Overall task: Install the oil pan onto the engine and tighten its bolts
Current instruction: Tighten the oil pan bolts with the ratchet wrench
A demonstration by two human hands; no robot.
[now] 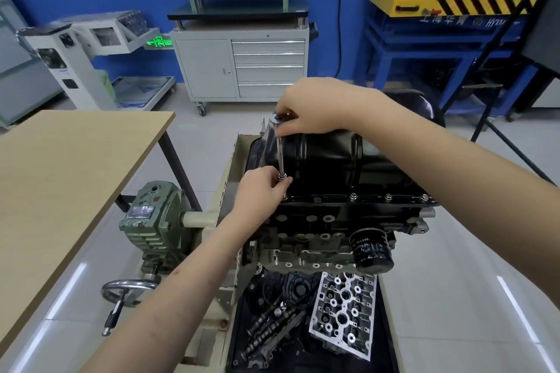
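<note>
- The right hand (306, 110) curls its fingers around the top of a slim, upright chrome socket extension tool (281, 157), pinching the tool's head.
- The left hand (260, 191) sits directly below the right, its thumb and fingertips pinching the lower end of the same tool where it meets the flange.
- The glossy black stamped-metal oil pan (327, 160) lies just behind both hands, seated on top of the inverted black engine block (318, 221); the tool stands against its near-left corner.
- To the right of the left hand, a row of silver flange bolts (353, 197) runs along the pan's near edge.
- Below and right of the left hand, a black cylindrical oil filter (372, 250) juts from the block.
- Beneath the left forearm, a black tray (385, 327) holds a silver aluminium cylinder head (345, 312) and dark camshafts (266, 327).
- Left of the left arm stand a green gearbox (154, 221) with a steel handwheel (127, 292), and a tan wooden table (60, 175).
</note>
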